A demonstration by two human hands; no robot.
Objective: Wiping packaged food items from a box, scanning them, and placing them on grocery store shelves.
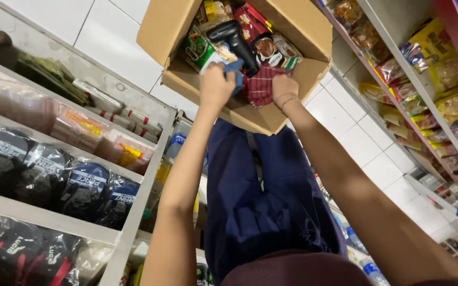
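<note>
An open cardboard box [186, 79] sits on the white tiled floor in front of my knees, filled with several snack packets. A black handheld scanner [232, 38] lies on top of the packets. My left hand [216, 87] is inside the box, closed on a small blue item [235, 71] right beside the scanner's handle. My right hand [284, 90] rests on a dark red checked packet [261, 85] at the box's near side, fingers curled on its edge. My legs in navy trousers [271, 201] are below the box.
A white shelf rack [133, 212] on the left holds bagged dark goods and orange-labelled packs. On the right, another rack [425, 132] carries yellow and clear snack bags. The aisle between them is narrow, with bottles [369, 270] low on the right.
</note>
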